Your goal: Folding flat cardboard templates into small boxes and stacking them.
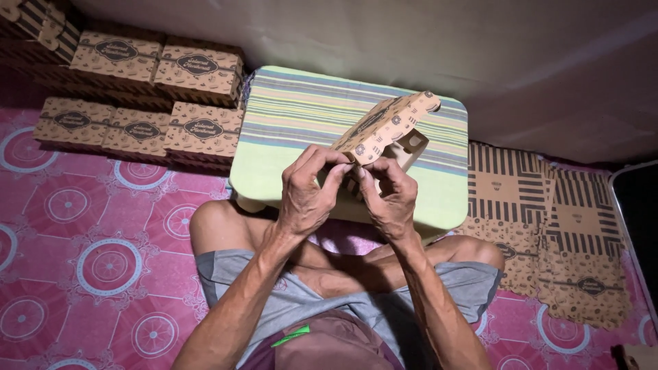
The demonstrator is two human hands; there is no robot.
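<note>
Our left hand point(306, 195) and right hand point(389, 199) pinch a half-folded carton point(384, 127) over the striped table point(308, 116); finished boxes point(137, 92) stacked left, flat blanks point(548, 226) right

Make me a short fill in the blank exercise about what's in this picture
1. Both hands, the left hand and the right hand, grip a brown printed cardboard ____.
2. Finished boxes are stacked at the upper ____.
3. The small table has a ____ top.

Answers: box; left; striped
</note>
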